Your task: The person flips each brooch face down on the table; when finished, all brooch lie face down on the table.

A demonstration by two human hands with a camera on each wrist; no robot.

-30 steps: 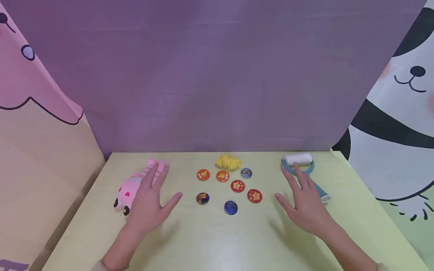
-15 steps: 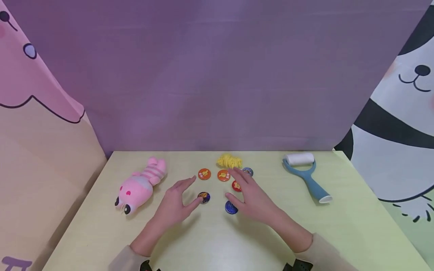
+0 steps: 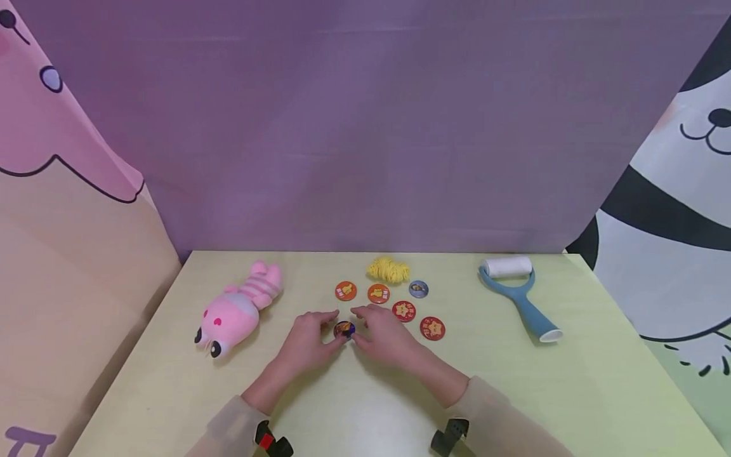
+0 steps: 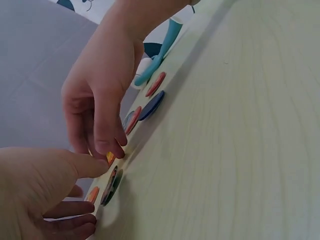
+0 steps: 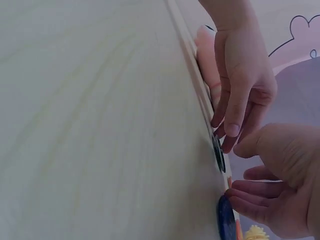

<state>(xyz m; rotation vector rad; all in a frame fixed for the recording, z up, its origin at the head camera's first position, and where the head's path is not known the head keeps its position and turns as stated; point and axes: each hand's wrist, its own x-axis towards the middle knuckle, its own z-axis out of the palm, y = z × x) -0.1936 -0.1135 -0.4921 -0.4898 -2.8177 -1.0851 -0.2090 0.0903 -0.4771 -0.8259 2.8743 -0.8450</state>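
A dark round badge (image 3: 344, 330) with an orange-yellow picture lies on the table between my two hands. My left hand (image 3: 308, 341) is at its left side and my right hand (image 3: 388, 337) at its right. Thumbs and fingertips come close around it; whether they touch it I cannot tell. In the left wrist view the fingers of both hands are loosely bent above the same dark badge (image 4: 109, 186). A blue badge (image 5: 226, 217) lies beneath my right hand and is hidden in the head view.
Behind the hands lie two orange badges (image 3: 345, 291), two red star badges (image 3: 432, 328), a small blue-grey badge (image 3: 419, 289) and a yellow yarn bundle (image 3: 389, 270). A pink plush toy (image 3: 237, 312) lies left; a blue-handled lint roller (image 3: 522, 301) lies right.
Both hands have moved inward from the plush toy and the lint roller to either side of the dark badge. The right hand now covers the blue badge in the head view.
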